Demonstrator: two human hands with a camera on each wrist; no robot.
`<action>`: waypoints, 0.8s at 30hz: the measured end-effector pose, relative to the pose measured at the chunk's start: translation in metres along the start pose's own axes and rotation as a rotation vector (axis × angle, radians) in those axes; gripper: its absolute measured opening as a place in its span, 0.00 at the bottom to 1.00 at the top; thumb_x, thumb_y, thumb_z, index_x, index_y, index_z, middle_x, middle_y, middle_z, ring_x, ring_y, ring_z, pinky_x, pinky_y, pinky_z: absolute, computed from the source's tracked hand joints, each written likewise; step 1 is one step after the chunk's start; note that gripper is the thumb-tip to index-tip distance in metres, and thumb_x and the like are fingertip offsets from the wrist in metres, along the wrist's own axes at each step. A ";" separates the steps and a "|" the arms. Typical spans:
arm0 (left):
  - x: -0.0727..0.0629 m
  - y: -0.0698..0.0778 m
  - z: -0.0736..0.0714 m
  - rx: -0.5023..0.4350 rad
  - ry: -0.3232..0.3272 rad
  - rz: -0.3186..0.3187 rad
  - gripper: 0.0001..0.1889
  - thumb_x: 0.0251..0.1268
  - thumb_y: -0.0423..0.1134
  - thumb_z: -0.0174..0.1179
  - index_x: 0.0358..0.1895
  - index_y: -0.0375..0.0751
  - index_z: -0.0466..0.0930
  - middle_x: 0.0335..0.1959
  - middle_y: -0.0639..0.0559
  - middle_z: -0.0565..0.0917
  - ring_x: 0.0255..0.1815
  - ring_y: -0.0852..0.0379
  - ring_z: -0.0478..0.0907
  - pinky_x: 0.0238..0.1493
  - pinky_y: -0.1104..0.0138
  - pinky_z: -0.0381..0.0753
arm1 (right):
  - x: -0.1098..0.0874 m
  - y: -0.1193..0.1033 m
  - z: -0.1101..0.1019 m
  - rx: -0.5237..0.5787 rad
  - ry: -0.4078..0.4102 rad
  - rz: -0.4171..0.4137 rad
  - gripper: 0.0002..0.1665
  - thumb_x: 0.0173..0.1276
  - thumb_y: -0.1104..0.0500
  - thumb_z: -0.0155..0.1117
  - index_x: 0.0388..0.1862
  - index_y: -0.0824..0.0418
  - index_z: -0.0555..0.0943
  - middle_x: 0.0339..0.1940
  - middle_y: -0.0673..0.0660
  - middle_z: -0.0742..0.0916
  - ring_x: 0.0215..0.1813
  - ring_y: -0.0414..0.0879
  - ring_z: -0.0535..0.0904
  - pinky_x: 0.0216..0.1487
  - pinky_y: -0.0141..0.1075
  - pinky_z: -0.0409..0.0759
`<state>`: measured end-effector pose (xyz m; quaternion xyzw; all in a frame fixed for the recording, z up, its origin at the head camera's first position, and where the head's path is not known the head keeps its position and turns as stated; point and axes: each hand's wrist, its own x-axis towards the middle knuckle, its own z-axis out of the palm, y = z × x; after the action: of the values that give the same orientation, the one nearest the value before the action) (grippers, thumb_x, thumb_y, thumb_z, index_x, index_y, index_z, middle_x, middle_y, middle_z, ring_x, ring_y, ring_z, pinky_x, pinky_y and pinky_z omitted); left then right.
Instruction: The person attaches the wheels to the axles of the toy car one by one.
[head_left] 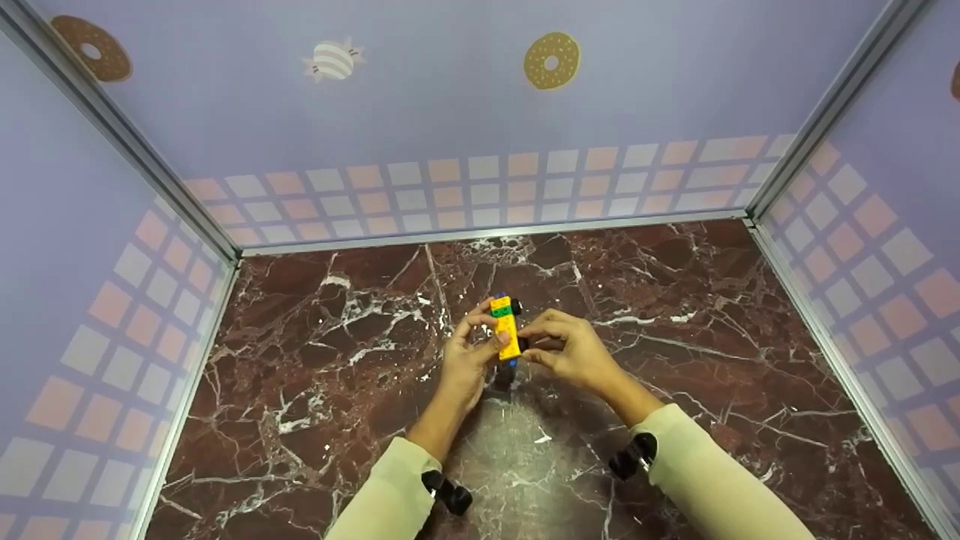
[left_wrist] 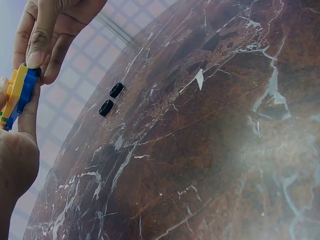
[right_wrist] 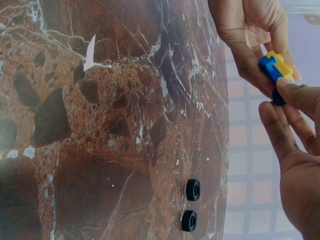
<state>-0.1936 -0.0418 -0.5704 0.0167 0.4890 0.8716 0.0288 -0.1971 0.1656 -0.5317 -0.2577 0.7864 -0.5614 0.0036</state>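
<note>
A small toy car of building bricks (head_left: 506,334), yellow on top with a green band and a blue base, is up off the table. My left hand (head_left: 463,367) grips it from the left, thumb on the yellow top. On its far right corner is a black wheel (head_left: 515,306). At the near right corner my right hand (head_left: 576,352) pinches another black wheel (right_wrist: 278,97) between thumb and fingers, right against the blue base (right_wrist: 272,67). Fingers partly cover that wheel.
Two loose black wheels, one (right_wrist: 193,190) beside the other (right_wrist: 189,220), rest on the dark red marbled table (head_left: 337,420). A white scrap (left_wrist: 200,79) lies there too. Lilac panels (head_left: 450,97) stand behind and at both sides.
</note>
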 end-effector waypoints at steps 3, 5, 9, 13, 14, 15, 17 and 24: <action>-0.001 0.000 -0.001 0.001 0.006 0.001 0.13 0.70 0.23 0.72 0.47 0.46 0.85 0.87 0.40 0.64 0.63 0.50 0.86 0.57 0.59 0.96 | 0.000 0.000 0.000 0.007 -0.006 0.006 0.20 0.62 0.76 0.80 0.54 0.73 0.90 0.50 0.68 0.88 0.56 0.66 0.91 0.62 0.41 0.94; -0.001 0.000 -0.002 0.000 0.008 0.007 0.13 0.70 0.23 0.71 0.47 0.46 0.85 0.87 0.39 0.65 0.62 0.50 0.87 0.57 0.59 0.96 | 0.001 -0.001 0.001 0.019 -0.012 0.009 0.21 0.62 0.77 0.80 0.55 0.73 0.90 0.50 0.68 0.88 0.56 0.66 0.90 0.63 0.40 0.93; -0.001 0.001 -0.002 -0.005 0.016 0.010 0.13 0.70 0.21 0.70 0.46 0.45 0.85 0.86 0.38 0.66 0.58 0.50 0.88 0.56 0.60 0.96 | 0.002 -0.001 0.001 0.041 -0.024 0.015 0.21 0.63 0.76 0.80 0.56 0.73 0.89 0.51 0.69 0.87 0.57 0.67 0.90 0.63 0.41 0.93; -0.001 0.003 -0.002 -0.002 0.010 0.005 0.13 0.70 0.21 0.69 0.47 0.44 0.84 0.87 0.38 0.65 0.56 0.50 0.89 0.56 0.60 0.96 | 0.002 0.000 0.000 0.061 -0.032 0.036 0.22 0.62 0.76 0.80 0.56 0.72 0.89 0.52 0.69 0.87 0.57 0.67 0.90 0.62 0.42 0.94; -0.001 0.004 -0.002 0.001 0.005 0.004 0.13 0.71 0.21 0.69 0.48 0.43 0.84 0.87 0.38 0.65 0.57 0.50 0.89 0.56 0.60 0.96 | 0.002 0.000 0.000 0.062 -0.034 0.038 0.22 0.62 0.75 0.81 0.56 0.71 0.89 0.52 0.69 0.87 0.57 0.66 0.90 0.62 0.43 0.94; -0.001 0.004 -0.001 0.003 0.001 0.004 0.13 0.71 0.21 0.69 0.48 0.42 0.84 0.87 0.38 0.65 0.57 0.50 0.89 0.56 0.60 0.96 | 0.002 0.000 -0.001 0.059 -0.034 0.040 0.22 0.63 0.74 0.81 0.56 0.71 0.90 0.52 0.68 0.87 0.57 0.66 0.90 0.62 0.43 0.94; -0.001 0.005 -0.001 0.004 -0.004 0.005 0.12 0.71 0.21 0.69 0.49 0.41 0.83 0.87 0.38 0.66 0.56 0.50 0.89 0.56 0.59 0.97 | 0.004 0.000 -0.003 0.043 -0.028 0.041 0.21 0.64 0.72 0.82 0.57 0.70 0.90 0.51 0.67 0.88 0.55 0.64 0.91 0.62 0.45 0.94; -0.001 0.003 0.003 -0.013 0.002 0.005 0.14 0.70 0.18 0.68 0.50 0.40 0.82 0.86 0.38 0.66 0.51 0.51 0.91 0.55 0.57 0.97 | 0.013 0.001 -0.009 -0.013 0.072 0.083 0.17 0.70 0.63 0.82 0.54 0.69 0.91 0.49 0.65 0.90 0.50 0.55 0.91 0.57 0.44 0.96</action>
<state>-0.1925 -0.0408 -0.5662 0.0170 0.4833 0.8749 0.0261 -0.2113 0.1684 -0.5258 -0.2048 0.7996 -0.5646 -0.0030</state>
